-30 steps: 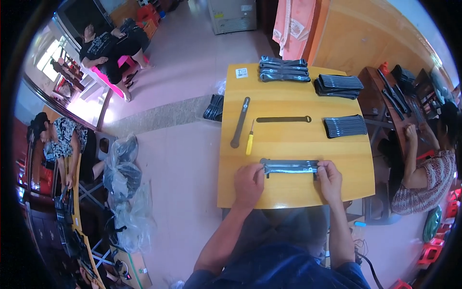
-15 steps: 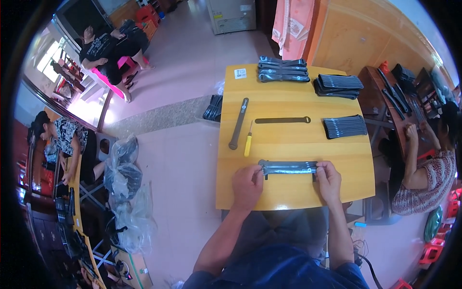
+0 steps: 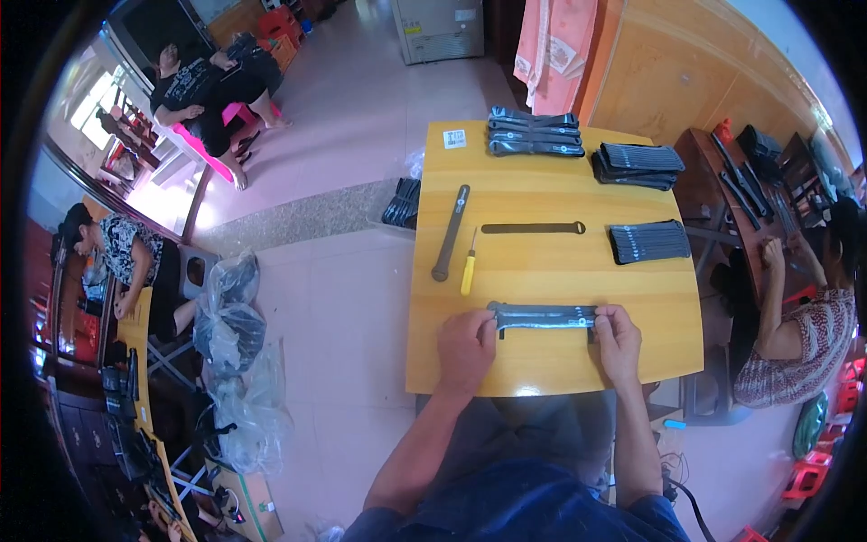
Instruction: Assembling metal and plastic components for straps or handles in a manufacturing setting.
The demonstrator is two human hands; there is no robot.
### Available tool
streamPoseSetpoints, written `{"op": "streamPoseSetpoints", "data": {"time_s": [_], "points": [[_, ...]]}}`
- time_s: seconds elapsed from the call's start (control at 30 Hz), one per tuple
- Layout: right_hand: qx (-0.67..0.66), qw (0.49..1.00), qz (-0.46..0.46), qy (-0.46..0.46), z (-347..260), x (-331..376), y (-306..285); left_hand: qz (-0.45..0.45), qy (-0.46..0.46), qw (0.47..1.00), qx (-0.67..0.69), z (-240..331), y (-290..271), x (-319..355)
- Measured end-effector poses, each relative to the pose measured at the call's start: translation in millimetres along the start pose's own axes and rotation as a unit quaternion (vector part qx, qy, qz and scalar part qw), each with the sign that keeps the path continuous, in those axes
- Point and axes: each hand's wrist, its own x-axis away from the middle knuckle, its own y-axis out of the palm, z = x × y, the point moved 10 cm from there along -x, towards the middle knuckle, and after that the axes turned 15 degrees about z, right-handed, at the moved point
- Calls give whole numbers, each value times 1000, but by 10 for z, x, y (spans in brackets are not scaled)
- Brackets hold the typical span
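Note:
Near the front edge of the table, my left hand [image 3: 467,350] pinches the left end of a dark strap bundle [image 3: 546,317] with a shiny surface. My right hand [image 3: 619,341] grips its other end between thumb and fingers, so it lies stretched level between them. Whether it is one strap or several stacked is hard to tell. Beyond it lie a yellow-handled screwdriver [image 3: 469,271], a dark strap with rounded ends [image 3: 451,233] lying lengthwise, and a flat strap with a ring end [image 3: 533,228] lying crosswise.
Stacks of black straps stand at the table's back [image 3: 535,134], back right [image 3: 638,165] and right side [image 3: 648,242]. A white printed label [image 3: 454,139] is on the far left corner. People sit at side tables left and right; another sits farther back. Clear plastic bags [image 3: 237,361] lie on the left floor.
The view has shifted slightly. Both hands keep their hold on the strap bundle, with hardly any movement. The seated person at the left has moved an arm a little.

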Motion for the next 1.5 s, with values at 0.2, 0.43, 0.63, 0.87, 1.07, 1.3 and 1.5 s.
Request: {"op": "streamPoseSetpoints", "data": {"time_s": [0.2, 0.43, 0.63, 0.87, 1.07, 1.3, 1.5], "points": [[17, 1000, 4, -15, -47, 9, -13, -13, -11, 1000, -2, -14, 34, 2], [9, 1000, 7, -12, 19, -6, -8, -30, -36, 999, -21, -58, 77, -3], [32, 999, 17, -22, -6, -32, -11, -46, -32, 998, -32, -47, 101, -35], [41, 998, 13, -42, -3, -62, -6, -57, -63, 995, -49, -72, 120, -52], [44, 999, 6, -14, 14, -77, 7, -57, -61, 995, -52, -82, 130, -47], [47, 998, 17, -31, 56, -90, 3, -47, -56, 996, -48, -111, 129, -32], [50, 999, 13, -12, 78, -96, 6, -55, -43, 996, -54, -96, 132, -40]]}}
